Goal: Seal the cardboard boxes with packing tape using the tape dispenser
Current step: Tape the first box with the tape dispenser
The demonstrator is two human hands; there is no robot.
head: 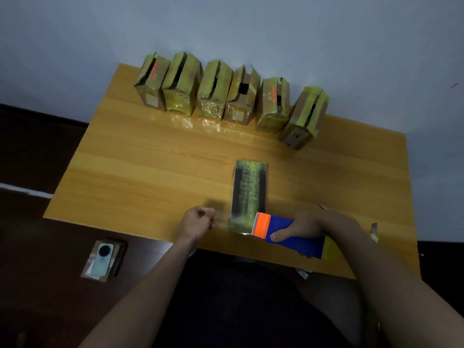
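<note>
A long cardboard box [248,189] with a yellowish tape strip down its top lies in the middle of the wooden table [140,172]. My right hand [301,228] grips the blue and orange tape dispenser [283,232], whose toothed orange end sits at the box's near end. My left hand [197,222] is left of the box, fingers curled and pinching a clear strip of tape [222,217] that stretches toward the box's near end. Several more boxes [216,89] with gaping top flaps stand in a row along the table's far edge.
A phone on a small cardboard box [103,259] lies on the dark floor left of the table. A small object [374,229] sticks up at the table's near right edge. A pale wall rises behind the table.
</note>
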